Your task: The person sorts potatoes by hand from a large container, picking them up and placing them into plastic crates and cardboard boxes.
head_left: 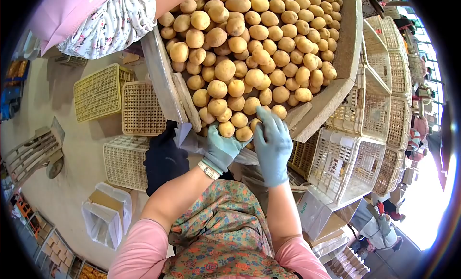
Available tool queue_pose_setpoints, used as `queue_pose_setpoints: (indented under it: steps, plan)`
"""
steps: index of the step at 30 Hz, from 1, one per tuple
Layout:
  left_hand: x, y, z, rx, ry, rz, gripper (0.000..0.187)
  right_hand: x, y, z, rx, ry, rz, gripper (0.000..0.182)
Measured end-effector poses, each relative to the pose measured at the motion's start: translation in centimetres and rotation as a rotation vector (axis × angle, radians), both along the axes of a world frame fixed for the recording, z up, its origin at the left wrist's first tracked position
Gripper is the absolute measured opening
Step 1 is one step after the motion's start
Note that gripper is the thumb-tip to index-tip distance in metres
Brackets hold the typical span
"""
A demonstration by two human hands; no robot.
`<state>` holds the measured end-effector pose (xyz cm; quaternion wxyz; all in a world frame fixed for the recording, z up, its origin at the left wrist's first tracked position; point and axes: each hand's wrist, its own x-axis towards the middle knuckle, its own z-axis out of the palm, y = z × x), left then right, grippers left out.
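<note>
Many yellow-brown potatoes (235, 43) fill a wooden-sided bin (163, 82) that narrows toward me. At its near end my left hand (223, 148), in a blue-green glove, lies against the nearest potatoes with its fingers partly spread; no potato shows in its grip. My right hand (272, 147), in a blue glove, is beside the bin's near right side. Its fingers curve around a potato (256, 124) at the edge of the heap, which its thumb and fingers partly hide.
Yellow crates (98, 92) and a pale crate (126, 163) stand at left, near a bagged carton (106, 214). White plastic crates (331, 166) are stacked at right. A co-worker's floral sleeve (113, 26) reaches in at upper left. Other people are far right.
</note>
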<state>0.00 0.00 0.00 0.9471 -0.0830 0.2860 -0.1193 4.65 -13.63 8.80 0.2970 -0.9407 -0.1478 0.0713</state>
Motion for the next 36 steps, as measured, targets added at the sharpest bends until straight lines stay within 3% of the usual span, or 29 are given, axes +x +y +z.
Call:
queue_pose_setpoints:
  steps: [2, 3, 5, 7, 10, 11, 13, 14, 15, 16, 17, 18, 19, 20, 22, 23, 24, 25, 28, 31, 32, 34, 35, 36]
  plan:
    - [-0.3, -0.1, -0.1, 0.005, -0.004, -0.024, 0.076, 2.1, 1.9, 0.0, -0.477, -0.223, 0.131, 0.063]
    - [-0.3, 0.5, -0.2, 0.038, -0.009, -0.026, 0.076, 2.5, 3.5, -0.7, -0.445, -0.23, 0.125, 0.063]
    - [0.6, 0.2, 0.4, 0.142, 0.142, 0.007, 0.066, 3.7, 5.6, -1.0, -0.911, -0.131, 0.218, 0.056]
    - [-0.1, 0.2, 1.6, 0.164, 0.155, -0.001, 0.068, 3.7, 5.1, -0.3, -0.894, -0.073, 0.226, 0.053]
    - [-0.3, 0.4, 1.2, -0.011, 0.012, -0.025, 0.069, 3.8, 2.4, 0.8, -0.322, -0.081, 0.119, 0.057]
    - [-0.7, 0.4, 1.1, -0.015, -0.023, -0.013, 0.066, 3.1, 2.1, 1.9, -0.329, -0.084, 0.118, 0.057]
    - [-1.0, 0.2, 0.2, -0.023, -0.068, 0.006, 0.063, 1.5, 1.5, 3.7, 0.405, 0.357, -0.178, 0.055]
    - [-1.2, 0.2, -0.7, -0.028, -0.164, 0.044, 0.059, 0.1, 1.3, 3.4, 0.911, 0.647, -0.355, 0.058]
    - [-1.4, 0.2, -1.1, -0.031, -0.259, 0.078, 0.055, -1.2, 1.7, 3.6, 1.232, 0.752, -0.41, 0.053]
    - [-1.1, 0.3, -0.7, -0.049, -0.365, 0.109, 0.047, -3.0, 2.3, 2.3, 1.136, 0.526, -0.289, 0.057]
    - [-1.2, 0.3, -0.6, -0.049, -0.364, 0.102, 0.047, -3.5, 1.7, 1.5, 1.432, 0.816, -0.369, 0.063]
    - [-1.5, 0.2, -0.9, 0.396, -0.381, 0.012, 0.048, -3.8, 1.2, 1.1, 1.702, 1.099, -0.532, 0.07]
    - [-1.6, -0.1, -1.9, 0.22, -0.388, 0.072, 0.051, -4.3, 1.4, 0.8, 1.704, 1.094, -0.537, 0.07]
    - [-1.6, -0.4, -2.9, 0.042, -0.39, 0.125, 0.053, -5.1, 2.0, 0.1, 1.463, 0.831, -0.429, 0.063]
    - [-1.7, -0.2, -2.6, 0.118, -0.346, 0.075, 0.056, -5.8, 2.5, 0.3, 1.214, 0.578, -0.328, 0.058]
    - [-1.7, -0.1, -2.4, 0.194, -0.302, 0.029, 0.058, -6.0, 2.4, 0.8, 1.439, 0.696, -0.365, 0.054]
    - [-1.9, 0.2, -2.5, -0.111, -0.338, 0.028, 0.063, -6.0, 2.5, 1.4, 1.667, 0.81, -0.389, 0.05]
    - [-2.0, 0.1, -2.6, -0.109, -0.341, 0.027, 0.063, -5.9, 2.6, 2.1, 1.889, 0.93, -0.427, 0.047]
    - [-1.8, -0.2, -1.8, -0.392, -0.347, 0.081, 0.065, -5.7, 2.9, 2.5, 1.977, 1.055, -0.468, 0.055]
    - [-1.7, 0.1, -0.8, -0.197, -0.46, 0.103, 0.064, -5.8, 2.8, 2.4, 1.983, 1.074, -0.472, 0.066]
    - [-1.7, 0.5, -0.6, 0.364, -0.508, -0.028, 0.063, -5.7, 2.8, 2.6, 1.985, 1.082, -0.469, 0.07]
    - [-2.1, 0.3, -1.6, 0.923, -0.532, -0.165, 0.062, -5.8, 2.9, 2.9, 1.982, 1.086, -0.467, 0.078]
    - [-2.3, -0.2, -2.9, 0.443, -0.446, -0.037, 0.059, -5.9, 2.9, 3.1, 1.977, 1.085, -0.47, 0.083]
    - [-2.1, -0.4, -2.7, -0.038, -0.343, 0.083, 0.056, -6.0, 2.8, 3.1, 1.977, 1.096, -0.473, 0.076]
